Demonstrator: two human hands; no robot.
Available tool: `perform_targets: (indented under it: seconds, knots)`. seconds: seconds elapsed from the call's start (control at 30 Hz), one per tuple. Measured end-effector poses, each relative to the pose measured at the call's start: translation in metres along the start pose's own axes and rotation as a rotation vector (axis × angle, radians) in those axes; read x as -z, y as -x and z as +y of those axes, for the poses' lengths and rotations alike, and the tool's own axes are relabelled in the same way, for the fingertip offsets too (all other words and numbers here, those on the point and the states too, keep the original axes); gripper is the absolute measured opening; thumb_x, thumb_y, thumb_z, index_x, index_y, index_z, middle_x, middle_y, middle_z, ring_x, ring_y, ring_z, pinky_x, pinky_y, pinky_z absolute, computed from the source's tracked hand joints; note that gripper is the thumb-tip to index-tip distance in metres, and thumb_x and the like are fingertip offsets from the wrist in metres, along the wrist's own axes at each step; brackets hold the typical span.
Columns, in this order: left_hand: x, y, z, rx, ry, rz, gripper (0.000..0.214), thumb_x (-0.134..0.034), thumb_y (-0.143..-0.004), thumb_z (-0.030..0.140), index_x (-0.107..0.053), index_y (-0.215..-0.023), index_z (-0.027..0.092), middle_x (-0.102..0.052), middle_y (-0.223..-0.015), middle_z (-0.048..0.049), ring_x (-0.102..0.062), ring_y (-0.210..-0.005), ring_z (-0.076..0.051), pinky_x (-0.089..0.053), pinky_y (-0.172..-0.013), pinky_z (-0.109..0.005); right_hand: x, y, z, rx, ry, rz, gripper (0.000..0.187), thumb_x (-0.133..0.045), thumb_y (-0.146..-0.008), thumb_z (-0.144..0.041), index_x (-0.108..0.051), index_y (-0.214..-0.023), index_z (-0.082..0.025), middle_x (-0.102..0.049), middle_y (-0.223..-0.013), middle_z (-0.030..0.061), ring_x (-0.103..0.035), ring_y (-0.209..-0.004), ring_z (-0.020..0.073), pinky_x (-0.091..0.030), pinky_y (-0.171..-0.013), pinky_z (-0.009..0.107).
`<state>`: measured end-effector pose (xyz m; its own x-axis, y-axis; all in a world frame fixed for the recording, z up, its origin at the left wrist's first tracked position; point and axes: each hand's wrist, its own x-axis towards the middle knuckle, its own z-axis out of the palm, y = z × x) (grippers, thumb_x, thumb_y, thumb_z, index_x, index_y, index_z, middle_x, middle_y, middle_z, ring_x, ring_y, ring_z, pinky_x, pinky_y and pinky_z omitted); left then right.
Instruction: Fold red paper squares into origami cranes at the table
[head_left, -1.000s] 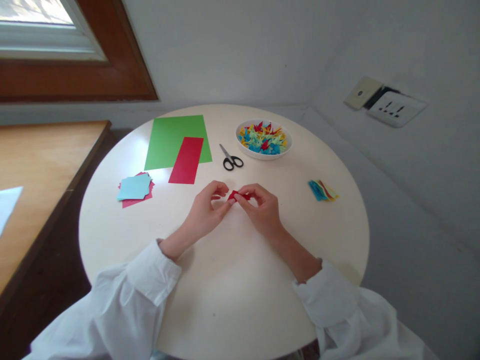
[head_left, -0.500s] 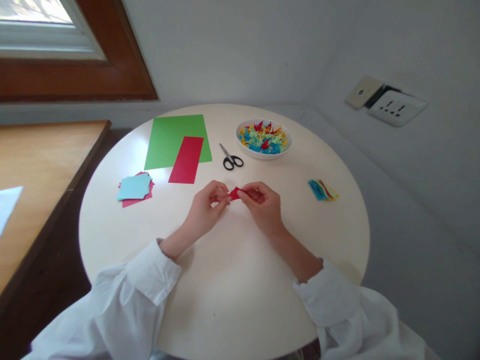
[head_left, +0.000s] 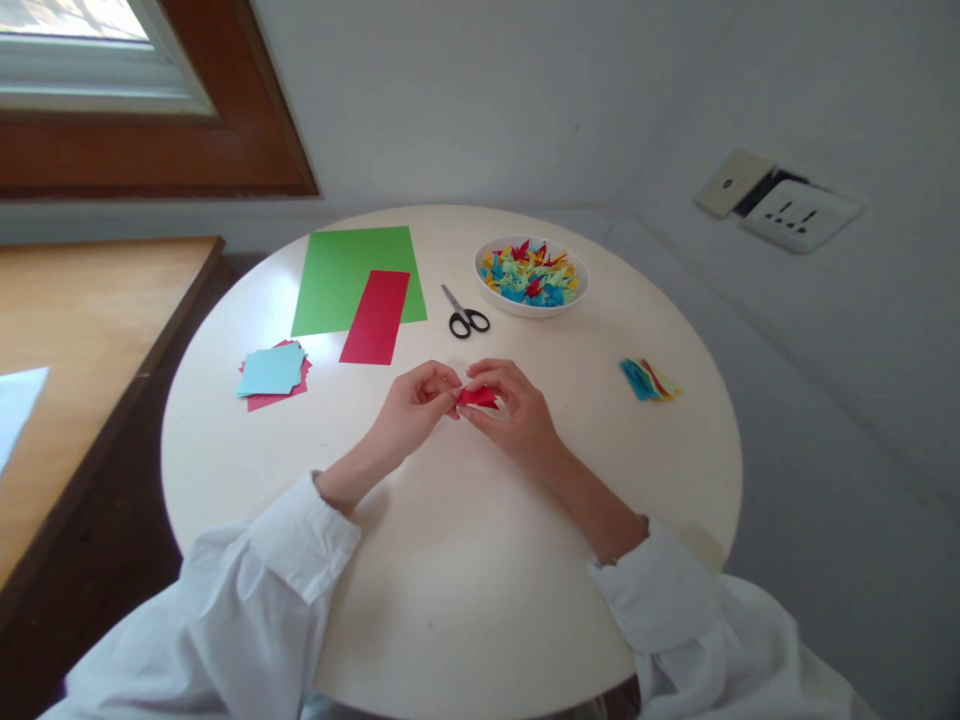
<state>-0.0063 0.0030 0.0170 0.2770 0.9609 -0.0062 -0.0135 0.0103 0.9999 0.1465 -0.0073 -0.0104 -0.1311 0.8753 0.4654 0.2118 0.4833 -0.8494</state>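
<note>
Red folded paper [head_left: 478,397] pinched between the closed fingers of left hand [head_left: 415,408] and right hand [head_left: 517,418]

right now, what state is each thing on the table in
red paper piece: partly folded, pinched between both hands
left hand: fingertips closed on it
right hand: fingertips closed on it
scissors: closed, lying flat
bowl: filled with folded paper bits
red strip: flat, overlapping green sheet
paper squares: stacked, light blue on top

Scissors [head_left: 466,315] left of bowl [head_left: 534,311] (on table [head_left: 465,540])
</note>
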Motion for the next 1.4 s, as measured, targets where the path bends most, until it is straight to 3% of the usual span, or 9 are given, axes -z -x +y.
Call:
perform_targets:
  seconds: [0.13, 0.4, 0.83, 1.0, 1.2, 1.4]
  knots:
    - [0.0, 0.0, 0.0, 0.002, 0.01, -0.003, 0.009, -0.062, -0.068, 0.022, -0.056, -0.072, 0.016, -0.058, -0.056, 0.0029, -0.056, -0.055, -0.011, -0.047, -0.057, -0.025, -0.002, 0.0, 0.001, -0.022, -0.044, -0.001, 0.006, -0.064, -0.072, -0.02, -0.059, -0.076, -0.022, -0.058, -0.088, 0.003, -0.059, -0.089, 0.0163, -0.051, -0.081, 0.034]
    - [0.001, 0.001, 0.004, -0.069, -0.063, 0.014, 0.015, -0.066, -0.068, 0.027, -0.061, -0.075, 0.015, -0.064, -0.065, -0.0013, -0.061, -0.063, -0.014, -0.049, -0.063, -0.027, -0.001, -0.002, -0.003, -0.11, -0.051, 0.084, 0.007, -0.064, -0.072, -0.023, -0.058, -0.076, -0.021, -0.059, -0.081, 0.0022, -0.06, -0.077, 0.0148, -0.053, -0.07, 0.03]
    - [0.001, 0.001, -0.004, -0.175, -0.176, 0.08, 0.013, -0.066, -0.069, 0.028, -0.065, -0.069, 0.015, -0.066, -0.066, -0.0027, -0.059, -0.06, -0.013, -0.046, -0.055, -0.024, 0.0, -0.002, -0.003, -0.108, -0.114, 0.086, 0.016, -0.052, -0.069, -0.009, -0.057, -0.08, -0.02, -0.061, -0.089, 0.0033, -0.061, -0.082, 0.0147, -0.053, -0.076, 0.032]
    - [0.001, 0.001, -0.005, -0.185, -0.151, 0.056, 0.015, -0.067, -0.07, 0.03, -0.066, -0.072, 0.015, -0.068, -0.071, -0.0037, -0.062, -0.065, -0.015, -0.049, -0.06, -0.026, 0.001, -0.004, -0.007, -0.159, -0.181, 0.064, 0.005, -0.058, -0.072, -0.018, -0.056, -0.076, -0.02, -0.062, -0.088, 0.0035, -0.062, -0.087, 0.0162, -0.052, -0.08, 0.034]
    - [0.002, 0.001, -0.006, -0.174, -0.142, 0.043, 0.015, -0.066, -0.071, 0.03, -0.067, -0.072, 0.015, -0.069, -0.072, -0.004, -0.062, -0.067, -0.015, -0.049, -0.062, -0.026, 0.0, -0.005, -0.01, -0.188, -0.272, 0.019, 0.012, -0.064, -0.073, -0.029, -0.056, -0.074, -0.02, -0.062, -0.077, 0.0001, -0.062, -0.071, 0.0128, -0.053, -0.068, 0.029]
    - [-0.001, 0.003, 0.002, -0.099, -0.079, 0.019, 0.013, -0.067, -0.069, 0.026, -0.066, -0.068, 0.013, -0.068, -0.067, -0.0035, -0.062, -0.065, -0.014, -0.048, -0.062, -0.025, 0.0, -0.005, -0.011, -0.195, -0.176, 0.069, 0.017, -0.062, -0.075, -0.034, -0.056, -0.07, -0.019, -0.059, -0.068, -0.0008, -0.058, -0.063, 0.0115, -0.05, -0.061, 0.026]
